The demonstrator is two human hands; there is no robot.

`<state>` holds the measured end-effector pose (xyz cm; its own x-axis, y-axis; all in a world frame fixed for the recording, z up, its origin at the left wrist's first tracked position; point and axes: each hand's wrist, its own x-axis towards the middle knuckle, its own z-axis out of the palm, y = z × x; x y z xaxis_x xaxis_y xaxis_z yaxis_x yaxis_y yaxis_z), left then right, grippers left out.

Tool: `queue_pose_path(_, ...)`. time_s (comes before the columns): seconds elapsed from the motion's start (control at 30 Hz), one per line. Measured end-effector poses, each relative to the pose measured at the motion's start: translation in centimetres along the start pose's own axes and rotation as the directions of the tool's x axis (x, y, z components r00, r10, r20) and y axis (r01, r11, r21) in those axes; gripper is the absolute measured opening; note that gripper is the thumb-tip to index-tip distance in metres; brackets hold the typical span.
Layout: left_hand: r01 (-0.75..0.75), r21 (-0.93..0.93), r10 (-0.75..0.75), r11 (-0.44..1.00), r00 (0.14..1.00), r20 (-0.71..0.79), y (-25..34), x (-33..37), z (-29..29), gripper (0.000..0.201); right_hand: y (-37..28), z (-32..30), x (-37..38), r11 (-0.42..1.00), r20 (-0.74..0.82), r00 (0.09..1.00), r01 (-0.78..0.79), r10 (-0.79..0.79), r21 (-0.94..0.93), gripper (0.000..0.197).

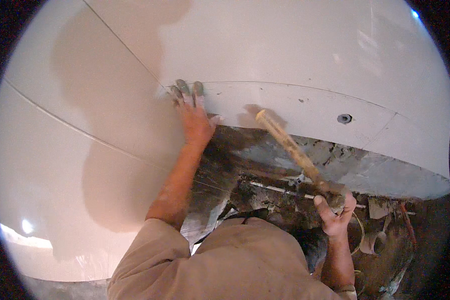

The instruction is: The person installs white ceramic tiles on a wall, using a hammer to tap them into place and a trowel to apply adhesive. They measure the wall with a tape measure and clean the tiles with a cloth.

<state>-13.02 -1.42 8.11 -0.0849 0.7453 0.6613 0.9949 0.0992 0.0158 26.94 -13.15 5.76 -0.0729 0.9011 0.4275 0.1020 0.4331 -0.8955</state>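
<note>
My left hand (pixel 196 120) lies with fingers spread on a white tile strip (pixel 295 102), at its left end by a joint between panels. Several of its fingertips have grey-green coverings. In my right hand (pixel 335 212) is a hammer (pixel 290 145), gripped near its head, which the fingers partly hide. Its pale wooden handle points up and left, and the butt end is close to the strip, beside its own shadow. Whether the butt touches the surface I cannot tell. A round grey fitting (pixel 344 118) sits in a hole farther right in the strip.
Large glossy white panels (pixel 110 75) surround the strip. Below its lower edge lies grey, rough mortar (pixel 370 167). Down near my body are a thin white rod (pixel 280 189), scraps, a roll-shaped piece (pixel 374 243) and a yellow cord (pixel 361 232).
</note>
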Motion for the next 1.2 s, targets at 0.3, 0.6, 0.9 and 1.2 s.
queue_pose_path(0.3,0.015,0.098,-0.023,0.995,0.996,0.083,-3.7,-0.9,3.7,0.124,2.0,-1.8,-1.9,0.992,-0.075,0.992,-0.104,0.098,-0.073,0.028)
queue_pose_path(0.6,-0.216,0.183,0.244,0.959,0.959,-0.143,-6.6,-3.0,9.1,0.071,1.2,-5.5,-5.9,0.919,-0.007,0.922,-0.385,0.387,0.088,0.028)
queue_pose_path(0.9,-0.110,-0.810,0.653,0.576,0.658,0.375,14.3,-17.0,9.3,0.021,1.8,-11.7,-22.3,0.693,-0.803,0.142,-0.605,0.579,0.393,0.035)
queue_pose_path(1.2,-0.212,-0.617,0.592,0.758,-0.176,0.787,23.2,-18.9,12.4,0.061,6.1,-14.3,-49.5,0.498,-0.831,-0.390,-0.669,0.396,0.551,0.028)
